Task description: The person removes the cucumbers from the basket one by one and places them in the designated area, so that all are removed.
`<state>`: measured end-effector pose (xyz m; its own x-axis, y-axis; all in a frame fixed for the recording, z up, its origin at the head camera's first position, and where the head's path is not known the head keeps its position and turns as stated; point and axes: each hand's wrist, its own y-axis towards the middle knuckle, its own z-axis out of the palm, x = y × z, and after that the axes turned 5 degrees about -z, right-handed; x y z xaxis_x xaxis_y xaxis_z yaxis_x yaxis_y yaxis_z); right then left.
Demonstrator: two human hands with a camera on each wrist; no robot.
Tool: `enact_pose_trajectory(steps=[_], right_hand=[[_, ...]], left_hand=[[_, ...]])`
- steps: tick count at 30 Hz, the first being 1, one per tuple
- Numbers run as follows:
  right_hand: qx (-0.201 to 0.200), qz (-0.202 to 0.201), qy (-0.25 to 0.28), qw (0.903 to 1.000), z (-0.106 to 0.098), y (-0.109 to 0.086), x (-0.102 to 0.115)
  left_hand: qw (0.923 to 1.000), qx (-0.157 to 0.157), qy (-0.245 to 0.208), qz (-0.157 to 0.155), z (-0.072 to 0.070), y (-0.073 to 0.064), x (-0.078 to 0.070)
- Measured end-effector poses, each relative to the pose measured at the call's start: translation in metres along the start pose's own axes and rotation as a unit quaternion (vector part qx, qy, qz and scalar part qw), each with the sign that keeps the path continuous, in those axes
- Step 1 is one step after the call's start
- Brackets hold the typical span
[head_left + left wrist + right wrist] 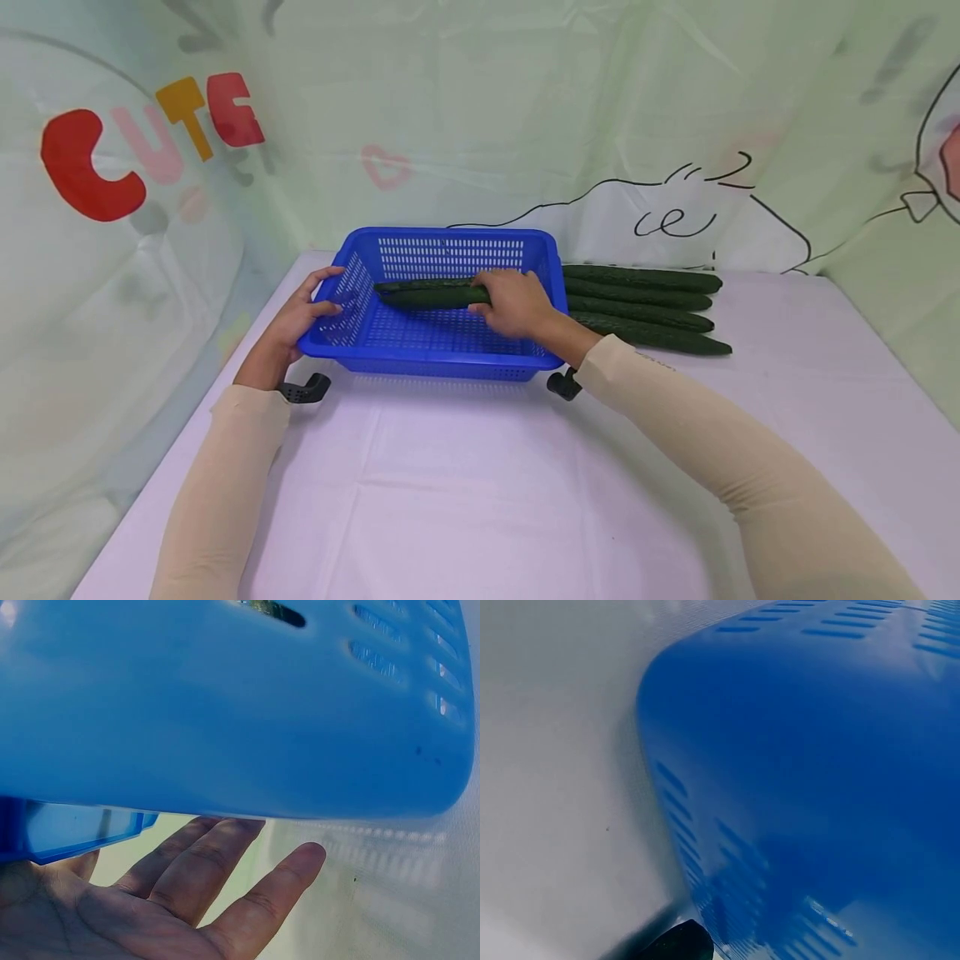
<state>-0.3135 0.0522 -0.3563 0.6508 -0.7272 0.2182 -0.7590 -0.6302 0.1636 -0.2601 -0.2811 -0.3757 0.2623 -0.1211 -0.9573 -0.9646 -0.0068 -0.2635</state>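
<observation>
A blue slotted plastic basket [442,363] stands on the table. My left hand [294,321] holds its left rim, with thumb and a finger over the edge. In the left wrist view, the other fingers [262,907] stretch along the outside of the basket wall [187,750]. My right hand [517,304] reaches over the basket's right part and grips a long dark green cucumber [438,299] inside it. Another cucumber [427,285] lies just behind that one. The right wrist view shows only the basket's outer wall [802,750]; the right hand is hidden there.
Several more cucumbers [645,300] lie side by side on the white-covered table [465,483], right of the basket. A printed cloth curtain [480,108] hangs close behind and at the sides. Black wrist mounts [303,389] sit below both hands.
</observation>
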Motion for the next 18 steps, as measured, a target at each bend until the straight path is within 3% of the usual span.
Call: enact_pose_trajectory(steps=[11, 18], right_hand=[[-0.037, 0.015, 0.059, 0.9975, -0.004, -0.0021, -0.0008], [-0.066, 0.013, 0.062, 0.9958, -0.0047, -0.0027, -0.0017]], left_hand=[[1.0, 0.004, 0.0, 0.004, -0.0006, 0.0009, 0.0002], [1.0, 0.002, 0.001, 0.002, 0.0, -0.0007, -0.0005]])
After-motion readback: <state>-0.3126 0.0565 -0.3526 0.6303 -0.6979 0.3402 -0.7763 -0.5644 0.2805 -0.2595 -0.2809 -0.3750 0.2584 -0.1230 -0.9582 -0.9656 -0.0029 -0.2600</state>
